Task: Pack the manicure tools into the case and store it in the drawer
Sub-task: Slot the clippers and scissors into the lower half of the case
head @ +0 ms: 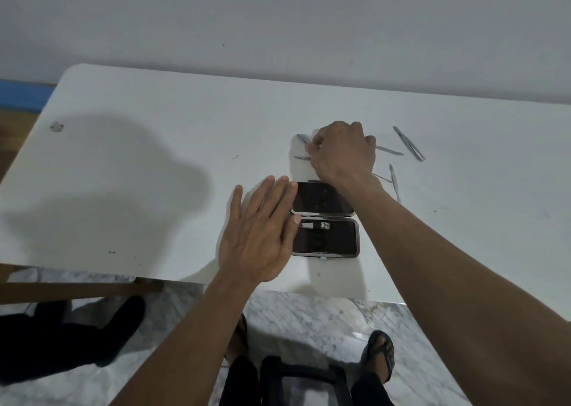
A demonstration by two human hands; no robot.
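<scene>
— While the left hand lies flat with straight fingers against the left edge of the open dark rectangular manicure case, what is the right hand doing?

— It is curled over the white table just beyond the case, fingertips pinching a thin grey metal tool that sticks out to its left. A second slim metal tool pokes out just above that one; I cannot tell whether the fingers touch it too.

— And the case itself?

— It sits near the table's front edge, both halves lying open, one behind the other. A silver nail clipper is tucked into the nearer half, close to the left thumb tip. The farther half looks dark, and its contents are too dim to make out.

— Anything else loose?

— Yes, to the right of the right hand: long grey metal tweezers, a flat grey file-like strip between them and the hand, and a thin curved metal pick nearer the forearm.

— Below the table?

— Marbled grey floor, and a foot in a dark sandal.
</scene>
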